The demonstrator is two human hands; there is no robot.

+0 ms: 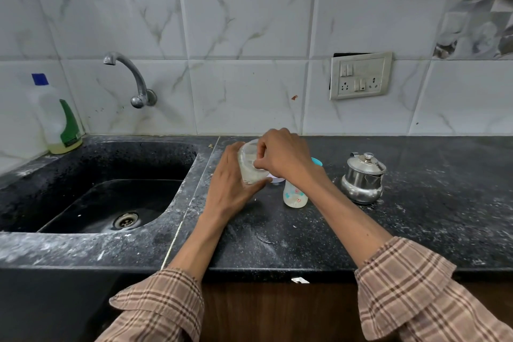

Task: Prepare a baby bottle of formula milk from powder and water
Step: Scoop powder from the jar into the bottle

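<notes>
Gripping a clear jar (248, 164) left of the baby bottle (294, 195), the left hand (231, 183) wraps it. Right hand (283, 155) fingertips pinch together inside its mouth, perhaps on a scoop.

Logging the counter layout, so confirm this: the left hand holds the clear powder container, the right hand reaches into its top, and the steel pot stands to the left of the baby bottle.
One slip: in the head view the steel pot stands right of the baby bottle, not left. The left hand does hold the clear container, with the right hand at its top.
</notes>
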